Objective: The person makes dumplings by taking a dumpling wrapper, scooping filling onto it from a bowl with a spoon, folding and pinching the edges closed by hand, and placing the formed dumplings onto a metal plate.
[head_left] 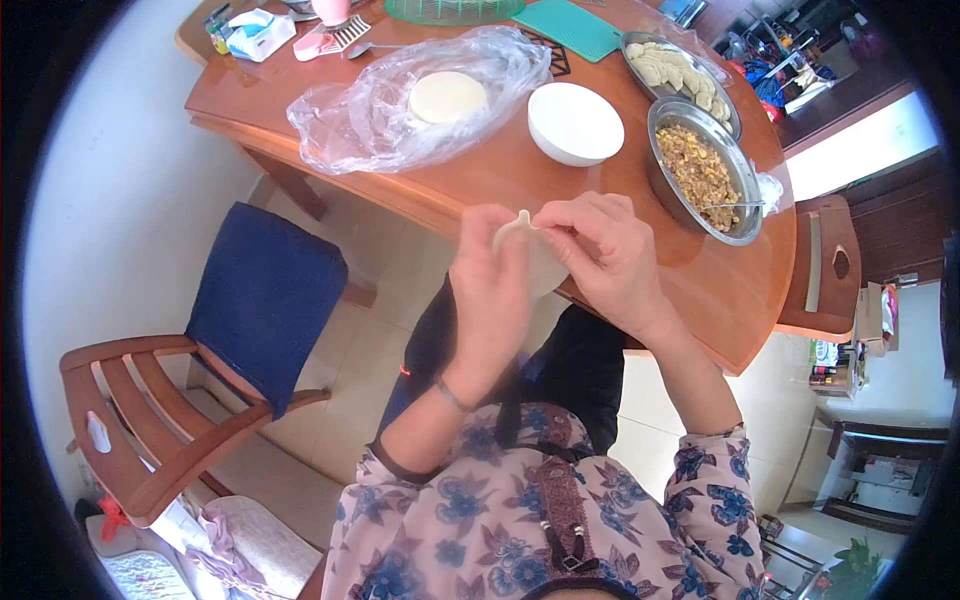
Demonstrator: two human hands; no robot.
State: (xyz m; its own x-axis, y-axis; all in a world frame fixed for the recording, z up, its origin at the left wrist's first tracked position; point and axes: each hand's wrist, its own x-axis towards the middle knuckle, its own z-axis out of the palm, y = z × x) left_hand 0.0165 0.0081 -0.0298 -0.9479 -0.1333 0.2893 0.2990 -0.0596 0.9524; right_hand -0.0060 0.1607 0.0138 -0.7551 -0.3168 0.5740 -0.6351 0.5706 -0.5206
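Observation:
Just in front of the table edge, a pale round dumpling wrapper (541,265) hangs between my hands. My left hand (490,285), somewhat blurred, grips its left side. With thumb and forefinger my right hand (605,250) pinches the upper edge, where the dough stands up in a small fold. Beyond the hands is a white bowl (576,128). A metal basin (744,232) of chopped yellow-brown filling (695,165) with a utensil in it stands to the right. At the left, a stack of round wrappers (447,97) lies on a clear plastic bag (360,110).
Shaped dumplings (672,68) fill a metal tray (735,125) behind the basin. A green board (568,28), a green basket (450,10) and a tissue pack (262,35) occupy the far side. Wooden chairs (150,430) stand left and right of the table (700,300).

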